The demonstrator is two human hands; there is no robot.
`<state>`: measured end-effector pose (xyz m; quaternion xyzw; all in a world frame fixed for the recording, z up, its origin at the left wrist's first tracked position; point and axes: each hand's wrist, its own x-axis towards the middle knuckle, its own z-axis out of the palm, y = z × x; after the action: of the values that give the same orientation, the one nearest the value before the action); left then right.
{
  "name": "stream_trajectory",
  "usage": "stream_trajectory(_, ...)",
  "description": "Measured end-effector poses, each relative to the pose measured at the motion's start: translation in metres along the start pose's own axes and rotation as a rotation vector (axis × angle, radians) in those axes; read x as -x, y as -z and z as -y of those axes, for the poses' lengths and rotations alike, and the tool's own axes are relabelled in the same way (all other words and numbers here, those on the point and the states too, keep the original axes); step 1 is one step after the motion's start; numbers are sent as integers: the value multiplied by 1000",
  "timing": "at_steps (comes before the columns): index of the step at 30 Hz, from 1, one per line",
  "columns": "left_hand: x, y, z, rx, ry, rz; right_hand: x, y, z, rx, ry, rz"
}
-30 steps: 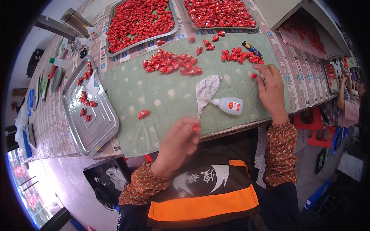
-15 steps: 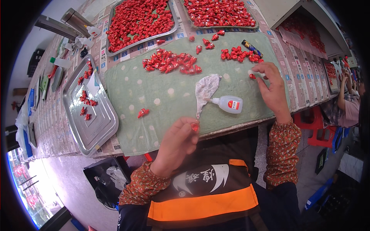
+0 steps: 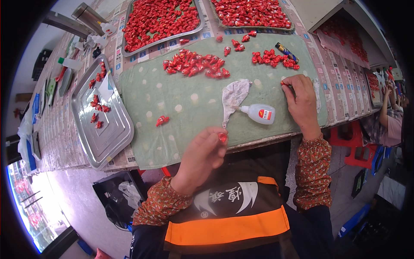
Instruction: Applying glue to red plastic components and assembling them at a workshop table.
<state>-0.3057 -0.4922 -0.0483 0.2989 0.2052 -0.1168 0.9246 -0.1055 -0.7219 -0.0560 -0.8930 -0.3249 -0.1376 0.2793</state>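
Observation:
My left hand (image 3: 200, 157) is near the front edge of the table, closed, with a small glossy red piece (image 3: 222, 137) pinched between thumb and fingertips. Over the right part of the green dotted cloth, my right hand (image 3: 302, 103) pinches another small red piece (image 3: 283, 83), mostly covered by the fingertips. Between the hands lies a white squeeze bottle (image 3: 262, 113) with a red and white label. Its nozzle touches a crumpled whitish rag (image 3: 235, 96). One red figure-like part (image 3: 162, 121) lies alone left of the rag.
A pile of red parts (image 3: 194, 64) and a smaller cluster of round red pieces (image 3: 269, 58) lie farther back, beside a dark battery-like cylinder (image 3: 286, 52). Two full trays stand behind. On the left, a metal tray (image 3: 125, 134) holds several red parts. A person sits at far right.
My right thumb and forefinger have closed on the small red piece that was between them. My left hand still holds its piece. The whole view has shifted slightly.

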Motion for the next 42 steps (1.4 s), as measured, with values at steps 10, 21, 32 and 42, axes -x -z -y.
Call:
stream_trajectory(10,-1,2,7,48,-23,18,4,18,48,-284,-120,57)
stream_trajectory(21,2,-4,13,1,-38,33,45,15,133,-458,83,81)
stream_trajectory(32,6,-1,27,-13,-106,-4,53,7,146,-390,142,106)
stream_trajectory(42,3,6,42,-161,-234,-16,62,-3,150,-462,3,109)
